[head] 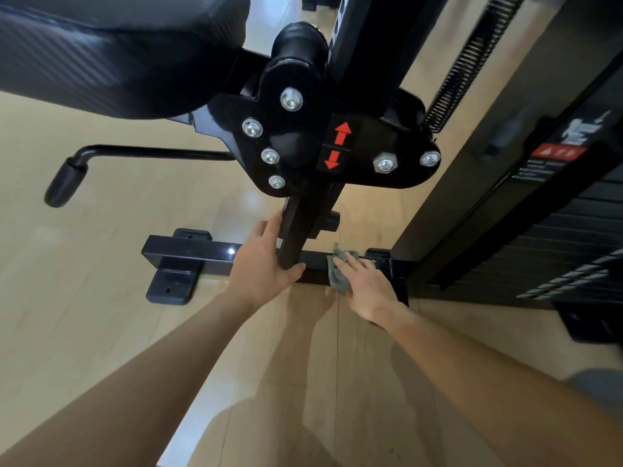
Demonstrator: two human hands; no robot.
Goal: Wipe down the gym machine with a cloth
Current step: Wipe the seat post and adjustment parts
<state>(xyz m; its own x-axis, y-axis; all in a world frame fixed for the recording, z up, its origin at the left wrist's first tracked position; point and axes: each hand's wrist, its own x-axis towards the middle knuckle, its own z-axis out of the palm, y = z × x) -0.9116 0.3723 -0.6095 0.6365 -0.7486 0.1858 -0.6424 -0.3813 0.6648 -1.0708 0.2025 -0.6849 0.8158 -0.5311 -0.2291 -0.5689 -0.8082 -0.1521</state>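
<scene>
Two hands work at the bar (188, 252): the left hand (266, 261) wraps fingers and thumb round the post (296, 230) where it meets the bar; the right hand (367, 284), fingers straight, presses the cloth (337, 274) onto the bar just right of the post. Wiping the bar seems in hand; next likely calls for sliding the cloth along it.

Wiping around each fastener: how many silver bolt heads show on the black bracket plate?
6. Bracket plate left side: top bolt, second bolt, third bolt, lowest bolt. Right end: hex bolt, end bolt. Others may be hidden.
</scene>
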